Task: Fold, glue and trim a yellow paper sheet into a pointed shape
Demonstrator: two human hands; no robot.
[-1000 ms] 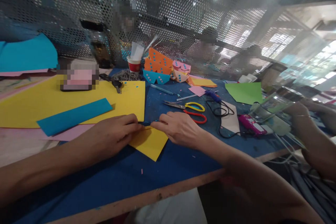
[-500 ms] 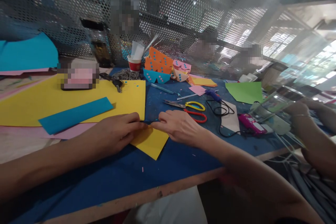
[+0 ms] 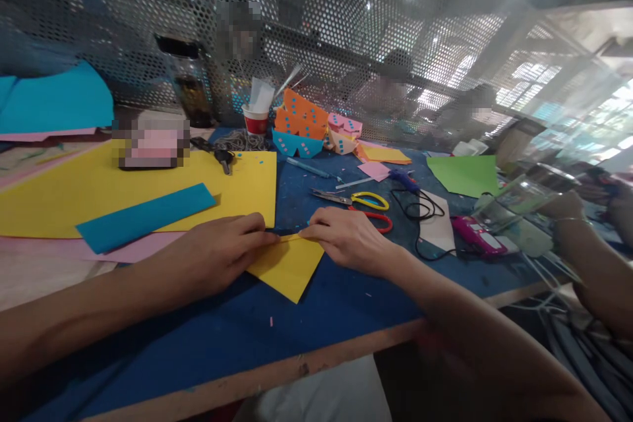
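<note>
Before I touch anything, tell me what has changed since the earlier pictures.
The right hand has slid right along the far edge of the small yellow paper, widening its gap from the left hand. Both hands are still on that paper. The scissors, blue strip and large yellow sheet stayed put.

Craft workshop, by the look of it: a blue worktop w/ a lg. yellow sheet, a green sheet, dotted orange cut-outs, scissors, a corded blue tool & a tiny pink scrap. Perforated screen in bkgd., figures visible thru it; another person's arm, far R.
</note>
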